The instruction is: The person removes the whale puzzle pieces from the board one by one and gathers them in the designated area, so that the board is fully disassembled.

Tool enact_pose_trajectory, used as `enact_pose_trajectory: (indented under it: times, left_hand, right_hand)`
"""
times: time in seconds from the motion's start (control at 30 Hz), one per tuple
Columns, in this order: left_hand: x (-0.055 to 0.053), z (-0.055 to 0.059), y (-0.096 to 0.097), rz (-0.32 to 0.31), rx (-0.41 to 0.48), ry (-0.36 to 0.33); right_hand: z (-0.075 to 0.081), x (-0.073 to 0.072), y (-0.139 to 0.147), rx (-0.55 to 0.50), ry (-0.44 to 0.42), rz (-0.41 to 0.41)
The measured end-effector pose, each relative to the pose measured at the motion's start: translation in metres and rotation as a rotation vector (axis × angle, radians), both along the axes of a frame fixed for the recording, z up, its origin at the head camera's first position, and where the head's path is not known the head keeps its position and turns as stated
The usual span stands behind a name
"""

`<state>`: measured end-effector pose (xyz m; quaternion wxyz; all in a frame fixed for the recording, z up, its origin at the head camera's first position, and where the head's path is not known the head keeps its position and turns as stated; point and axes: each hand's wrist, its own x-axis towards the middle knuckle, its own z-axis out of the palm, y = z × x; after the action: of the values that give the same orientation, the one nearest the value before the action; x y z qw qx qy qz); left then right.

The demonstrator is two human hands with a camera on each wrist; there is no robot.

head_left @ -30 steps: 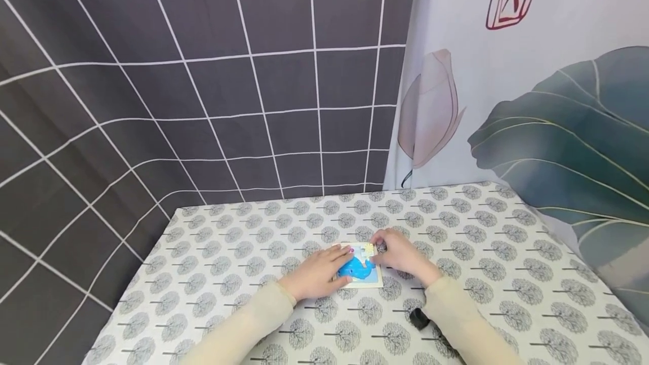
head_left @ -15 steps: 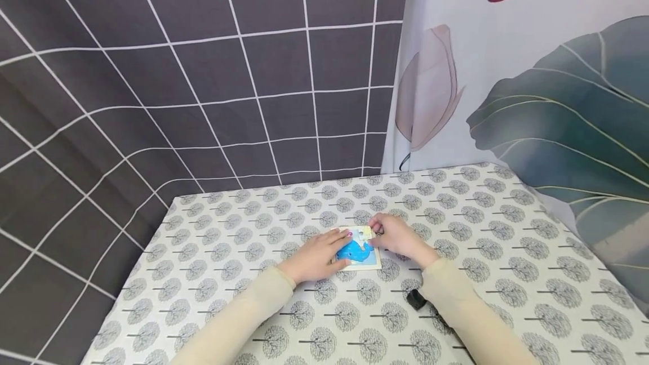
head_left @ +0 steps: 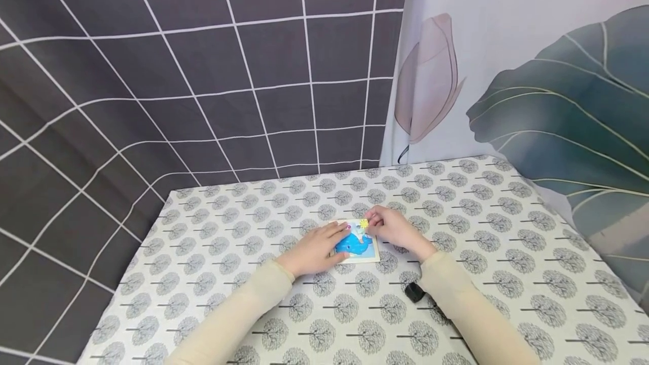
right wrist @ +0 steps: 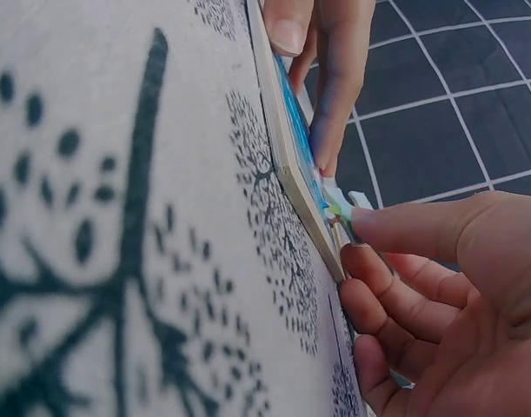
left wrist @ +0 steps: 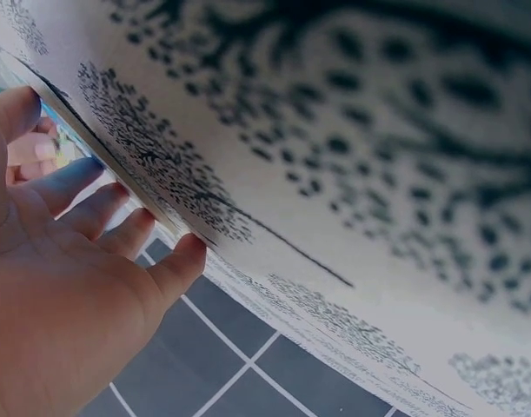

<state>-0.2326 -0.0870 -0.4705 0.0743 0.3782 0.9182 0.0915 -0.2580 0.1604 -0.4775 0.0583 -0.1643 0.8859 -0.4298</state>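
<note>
A small wooden jigsaw puzzle (head_left: 374, 254) with a blue whale picture lies flat on the table. My left hand (head_left: 315, 248) rests on its left side, fingers straight; in the left wrist view the fingertips (left wrist: 191, 248) line the board's edge. At the upper right corner my right hand (head_left: 394, 230) pinches a puzzle piece (head_left: 363, 223) with yellow on it. The right wrist view shows that piece (right wrist: 359, 201) tilted up from the board under the thumb, while other fingers touch the board's edge. The fingers hide part of the piece.
A tree-patterned cloth (head_left: 243, 292) covers the table. Beside the right sleeve sits a small black object (head_left: 414, 292). A dark grid curtain (head_left: 203, 72) hangs behind and to the left, a floral one (head_left: 431, 83) behind to the right.
The head view has tipped downward, so everything appears higher. My right hand's pinched piece now shows brighter yellow and seems shifted slightly left. My left hand stays on the board.
</note>
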Motion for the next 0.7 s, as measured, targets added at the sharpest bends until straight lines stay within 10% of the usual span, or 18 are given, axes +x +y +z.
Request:
enact_pose_trajectory:
  times: [0.7]
  left_hand:
    - [0.0,0.001,-0.001,-0.002,-0.014,-0.011]
  right_hand:
    - [0.004,-0.008,0.025,-0.15,-0.116,-0.134]
